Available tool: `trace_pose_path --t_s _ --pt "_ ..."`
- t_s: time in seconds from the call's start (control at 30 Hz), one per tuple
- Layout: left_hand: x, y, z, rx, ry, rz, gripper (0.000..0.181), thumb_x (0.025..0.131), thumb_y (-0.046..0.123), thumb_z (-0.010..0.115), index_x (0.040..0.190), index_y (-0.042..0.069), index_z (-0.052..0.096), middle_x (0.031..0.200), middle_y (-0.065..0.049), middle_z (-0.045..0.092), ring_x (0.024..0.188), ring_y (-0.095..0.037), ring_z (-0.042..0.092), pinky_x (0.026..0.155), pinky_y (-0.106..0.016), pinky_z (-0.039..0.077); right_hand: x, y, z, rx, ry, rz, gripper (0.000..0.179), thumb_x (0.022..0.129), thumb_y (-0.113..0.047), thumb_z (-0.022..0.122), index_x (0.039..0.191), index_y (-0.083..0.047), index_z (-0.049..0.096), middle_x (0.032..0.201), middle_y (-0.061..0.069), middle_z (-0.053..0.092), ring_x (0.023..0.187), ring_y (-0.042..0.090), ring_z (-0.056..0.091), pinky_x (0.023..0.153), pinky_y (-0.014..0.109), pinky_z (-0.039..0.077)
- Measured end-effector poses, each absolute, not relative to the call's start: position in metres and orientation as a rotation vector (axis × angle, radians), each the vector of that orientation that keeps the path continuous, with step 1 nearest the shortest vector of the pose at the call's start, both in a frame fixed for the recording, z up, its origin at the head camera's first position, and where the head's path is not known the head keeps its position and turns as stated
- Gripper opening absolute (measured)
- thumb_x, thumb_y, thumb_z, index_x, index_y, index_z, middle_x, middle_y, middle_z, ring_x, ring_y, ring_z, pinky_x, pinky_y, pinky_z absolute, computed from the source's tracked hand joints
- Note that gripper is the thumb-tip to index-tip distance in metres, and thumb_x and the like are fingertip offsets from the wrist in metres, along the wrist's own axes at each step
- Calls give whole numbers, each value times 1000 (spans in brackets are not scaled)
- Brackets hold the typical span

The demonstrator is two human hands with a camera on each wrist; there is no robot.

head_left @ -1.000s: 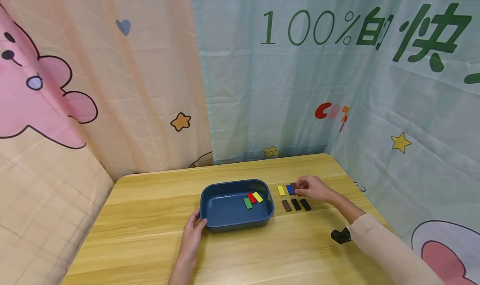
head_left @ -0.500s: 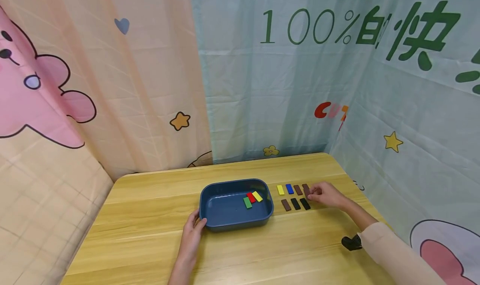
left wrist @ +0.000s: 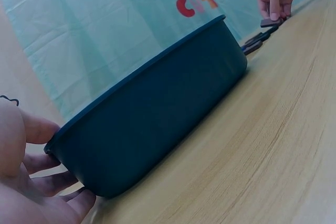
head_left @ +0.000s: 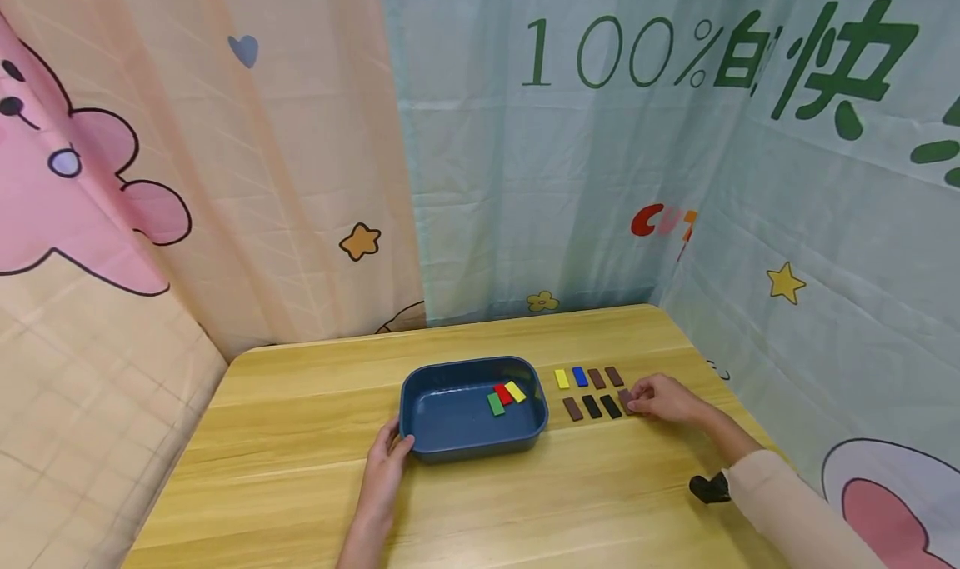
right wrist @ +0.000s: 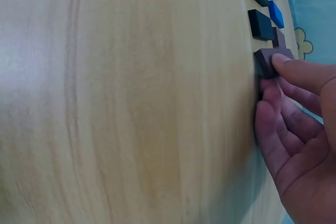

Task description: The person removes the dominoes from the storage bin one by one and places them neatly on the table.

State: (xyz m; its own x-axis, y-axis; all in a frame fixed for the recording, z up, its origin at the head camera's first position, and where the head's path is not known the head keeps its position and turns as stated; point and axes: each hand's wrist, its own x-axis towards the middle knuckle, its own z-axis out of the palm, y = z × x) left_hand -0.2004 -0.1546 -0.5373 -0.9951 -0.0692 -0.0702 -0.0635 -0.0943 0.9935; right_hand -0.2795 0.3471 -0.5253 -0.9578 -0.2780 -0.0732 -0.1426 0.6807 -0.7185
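My left hand (head_left: 385, 461) grips the left end of a dark blue plastic bin (head_left: 480, 451), thumb at the rim and fingers against the outer wall. Inside the bin lie a green block (head_left: 496, 404), a red block (head_left: 502, 394) and a yellow block (head_left: 515, 391), all flat and small. With thumb and fingers, my right hand (head_left: 663, 398) pinches a brown block (right wrist: 266, 61) low over the table, at the right end of the near row. That row also has a brown block (head_left: 572, 408) and two black ones (head_left: 601, 406).
Behind the near row runs a far row with a yellow block (head_left: 562, 378), a blue block (head_left: 580, 376) and two brown ones (head_left: 614, 376). A black object (head_left: 708, 489) shows at the right sleeve. Printed curtains (head_left: 525, 177) hang around the wooden table (head_left: 300, 436).
My right hand has moved rightward, then nearer. Two brown blocks now stand apart in the far row, and another is in its fingers at the near row. The left hand stays put.
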Motion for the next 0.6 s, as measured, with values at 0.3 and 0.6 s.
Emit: trace_pose_path --t_s 0.3,0.6 --pt "-200 -155 -535 154 -2116 -2298 55 109 7 47 157 -11 26 161 -33 25 147 -45 30 119 -48 32 -278 346 -517 -292 2772 -994 11 94 -12 76 90 -3 70 72 1 64 61 17 60 55 30 51" --pt "-201 -155 -536 142 -2121 -2304 55 109 7 47 156 -12 26 161 -33 25 147 -45 31 117 -43 35 -276 343 -515 -246 2845 -898 11 94 -10 75 86 -6 69 69 0 62 58 16 59 53 29 49"
